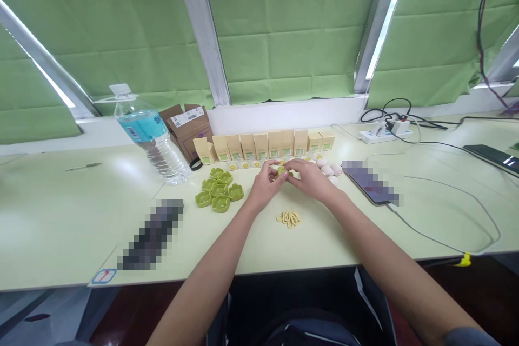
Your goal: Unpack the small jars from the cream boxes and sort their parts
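Between the fingertips of both my hands is a small green cup (283, 171), partly hidden by the fingers. My left hand (265, 185) is closed on its left side. From the right, my right hand (311, 177) grips the same piece with fingers bent over it. Left of my hands, several matching green flower-shaped cups (220, 190) lie grouped on the table. A small heap of pale yellow loops (289, 219) is just in front of my hands. Several pale pink rounded pieces (326, 169) sit beyond my right hand.
Small open cardboard boxes (261, 147) stand in a row at the back, with clear yellow-marked pieces (244, 164) before them. A water bottle (153, 138) and brown carton (190, 132) are left. Phones (371, 183) and a power strip (385, 134) with cables lie right.
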### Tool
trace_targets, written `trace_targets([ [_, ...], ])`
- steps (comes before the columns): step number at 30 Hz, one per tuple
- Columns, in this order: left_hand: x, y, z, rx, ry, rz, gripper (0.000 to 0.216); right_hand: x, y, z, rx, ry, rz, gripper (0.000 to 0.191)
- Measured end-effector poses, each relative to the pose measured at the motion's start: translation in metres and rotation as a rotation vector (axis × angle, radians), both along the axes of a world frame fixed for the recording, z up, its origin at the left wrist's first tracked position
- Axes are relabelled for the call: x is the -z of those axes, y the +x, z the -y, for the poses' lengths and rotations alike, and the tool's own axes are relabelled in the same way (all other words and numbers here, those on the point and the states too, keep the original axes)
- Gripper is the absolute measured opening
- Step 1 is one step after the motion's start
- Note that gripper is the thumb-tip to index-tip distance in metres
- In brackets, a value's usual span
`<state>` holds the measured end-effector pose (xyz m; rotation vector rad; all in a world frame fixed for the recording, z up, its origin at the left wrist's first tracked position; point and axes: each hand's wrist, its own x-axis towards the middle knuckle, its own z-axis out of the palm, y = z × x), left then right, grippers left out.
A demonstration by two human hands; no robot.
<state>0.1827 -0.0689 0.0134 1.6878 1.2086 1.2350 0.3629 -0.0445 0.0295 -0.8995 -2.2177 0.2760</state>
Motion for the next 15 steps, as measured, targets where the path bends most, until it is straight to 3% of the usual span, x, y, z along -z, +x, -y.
trace_targets([
  [15,-0.0003,-0.0007,-0.0005,0.033,-0.007,0.069,0.038,0.0043,-0.0038,0.0014,-0.018,-0.117,-0.148,0.009],
])
